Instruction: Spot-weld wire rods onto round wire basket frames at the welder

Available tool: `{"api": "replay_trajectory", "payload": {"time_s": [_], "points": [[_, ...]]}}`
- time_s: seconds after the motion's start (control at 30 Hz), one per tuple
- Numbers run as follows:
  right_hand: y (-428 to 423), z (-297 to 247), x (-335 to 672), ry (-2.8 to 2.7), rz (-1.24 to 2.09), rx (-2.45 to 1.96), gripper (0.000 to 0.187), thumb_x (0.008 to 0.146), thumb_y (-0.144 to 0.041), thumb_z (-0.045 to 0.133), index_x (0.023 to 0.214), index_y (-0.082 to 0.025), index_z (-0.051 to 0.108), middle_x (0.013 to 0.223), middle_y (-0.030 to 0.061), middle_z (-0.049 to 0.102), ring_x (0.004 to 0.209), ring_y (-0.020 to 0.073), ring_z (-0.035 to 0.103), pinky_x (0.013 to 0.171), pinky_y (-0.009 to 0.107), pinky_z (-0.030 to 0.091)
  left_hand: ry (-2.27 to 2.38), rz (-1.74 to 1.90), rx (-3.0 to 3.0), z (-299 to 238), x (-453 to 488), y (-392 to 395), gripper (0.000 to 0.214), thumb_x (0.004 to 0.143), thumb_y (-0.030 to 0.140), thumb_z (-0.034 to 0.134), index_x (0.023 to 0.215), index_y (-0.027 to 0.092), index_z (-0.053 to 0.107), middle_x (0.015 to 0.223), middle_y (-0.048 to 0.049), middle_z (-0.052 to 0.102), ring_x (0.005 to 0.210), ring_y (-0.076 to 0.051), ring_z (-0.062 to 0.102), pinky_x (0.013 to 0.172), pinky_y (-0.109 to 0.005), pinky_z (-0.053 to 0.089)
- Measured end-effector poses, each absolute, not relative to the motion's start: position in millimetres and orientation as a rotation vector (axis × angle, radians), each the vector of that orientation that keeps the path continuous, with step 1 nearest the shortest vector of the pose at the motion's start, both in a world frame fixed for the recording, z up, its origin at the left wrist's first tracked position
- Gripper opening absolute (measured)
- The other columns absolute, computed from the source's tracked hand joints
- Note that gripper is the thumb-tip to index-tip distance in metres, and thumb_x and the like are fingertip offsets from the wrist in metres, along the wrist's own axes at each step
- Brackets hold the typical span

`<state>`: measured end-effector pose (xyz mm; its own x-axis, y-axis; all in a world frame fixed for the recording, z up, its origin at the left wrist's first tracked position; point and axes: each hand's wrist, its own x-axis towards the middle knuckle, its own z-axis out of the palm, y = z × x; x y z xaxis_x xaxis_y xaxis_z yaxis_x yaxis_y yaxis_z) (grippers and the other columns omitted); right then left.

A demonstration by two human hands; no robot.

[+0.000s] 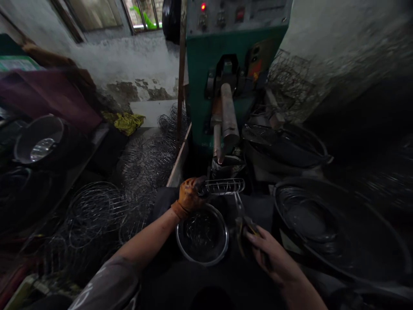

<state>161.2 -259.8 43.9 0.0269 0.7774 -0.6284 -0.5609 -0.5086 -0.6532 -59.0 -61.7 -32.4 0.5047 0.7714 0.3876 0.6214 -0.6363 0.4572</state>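
My left hand (189,196), in an orange-brown glove with dark fingertips, is closed on the left end of a small wire frame (225,186). The frame is long and rounded, with thin cross wires. Bare, my right hand (263,249) grips a pair of pliers (241,211) whose tips reach up to the frame's lower right edge; whether they touch it I cannot tell. Under my left hand sits a round metal bowl (225,247) with thin wire pieces inside. Just beyond the frame are the metal arms (229,114) of a green machine (200,73).
Tangled wire frames (138,165) are heaped to the left. A wide dark basin (361,215) with wire rings stands at right, another basin (290,148) behind it. At far left is a dark pot (40,135). A red light (203,6) glows on the machine.
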Motion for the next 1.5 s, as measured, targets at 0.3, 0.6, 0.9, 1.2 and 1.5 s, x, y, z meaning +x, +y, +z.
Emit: {"api": "replay_trajectory", "payload": {"time_s": [0.3, 0.6, 0.9, 1.2, 1.5], "points": [[-231, 52, 133, -0.084, 1.789, -1.058, 0.028, 0.067, -0.032, 0.095, 0.089, -0.023, 0.080, 0.084, 0.0056, 0.080, 0.069, 0.0164, 0.074, 0.061, 0.020, 0.061, 1.173, 0.821, 2.522, -33, -59, -67, 0.064, 0.079, 0.051, 0.071, 0.132, 0.016, 0.069, 0.120, -0.0152, 0.075, 0.111, -0.033, 0.070, 0.097, -0.046, 0.057], [-225, 62, 129, -0.101, 1.714, -1.096, 0.030, 0.061, -0.037, 0.097, 0.080, -0.025, 0.078, 0.092, 0.0076, 0.081, 0.073, 0.0218, 0.075, 0.064, 0.030, 0.064, 1.149, 0.758, 2.529, -34, -54, -67, 0.061, 0.078, 0.043, 0.074, 0.133, 0.018, 0.068, 0.117, -0.0135, 0.076, 0.109, -0.032, 0.071, 0.095, -0.045, 0.057], [-223, 53, 130, -0.098, 1.688, -1.176, 0.042, 0.062, -0.041, 0.096, 0.091, -0.019, 0.075, 0.090, 0.0090, 0.081, 0.069, 0.0224, 0.072, 0.054, 0.031, 0.057, 1.103, 0.754, 2.526, -42, -55, -62, 0.060, 0.079, 0.042, 0.070, 0.135, 0.020, 0.067, 0.115, -0.0124, 0.075, 0.109, -0.031, 0.070, 0.097, -0.045, 0.057], [-215, 58, 139, -0.174, 1.753, -1.158, 0.037, 0.069, -0.037, 0.094, 0.095, -0.018, 0.075, 0.099, 0.0125, 0.081, 0.088, 0.0293, 0.078, 0.070, 0.036, 0.064, 1.068, 0.766, 2.476, -36, -54, -55, 0.067, 0.075, 0.045, 0.072, 0.137, 0.019, 0.066, 0.117, -0.0131, 0.074, 0.111, -0.032, 0.069, 0.099, -0.044, 0.056], [-178, 42, 149, -0.342, 1.749, -1.146, 0.022, 0.077, -0.025, 0.085, 0.093, -0.017, 0.073, 0.085, 0.0112, 0.080, 0.075, 0.0274, 0.078, 0.059, 0.034, 0.063, 1.151, 0.806, 2.383, -40, -54, -30, 0.076, 0.073, 0.051, 0.077, 0.140, 0.019, 0.064, 0.124, -0.0132, 0.073, 0.113, -0.032, 0.069, 0.100, -0.045, 0.056]]}}
